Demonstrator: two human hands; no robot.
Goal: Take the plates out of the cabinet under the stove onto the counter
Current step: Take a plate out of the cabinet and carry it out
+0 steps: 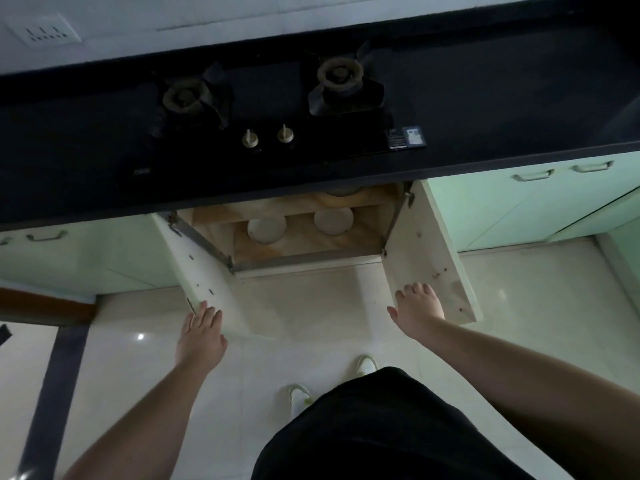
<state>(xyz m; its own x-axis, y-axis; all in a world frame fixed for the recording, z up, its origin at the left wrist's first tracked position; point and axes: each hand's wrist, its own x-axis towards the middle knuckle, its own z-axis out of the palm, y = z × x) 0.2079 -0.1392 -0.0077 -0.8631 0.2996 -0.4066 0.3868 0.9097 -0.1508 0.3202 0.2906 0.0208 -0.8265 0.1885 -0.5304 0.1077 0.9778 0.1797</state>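
The cabinet under the stove stands open, both doors swung out. Two white plates lie on its wooden floor, one on the left (266, 228) and one on the right (333, 220). A third round white dish (343, 191) peeks out on a higher shelf, mostly hidden by the counter's edge. My left hand (201, 336) rests with fingers spread on the edge of the left door (204, 271). My right hand (417, 310) lies flat against the inside of the right door (422, 244). Neither hand holds anything.
The black counter (519, 109) runs across the view, with a two-burner gas stove (263, 109) set in its middle. Pale green cabinet doors (502, 209) flank the open one. My feet in light slippers (366, 363) stand on the glossy tile floor.
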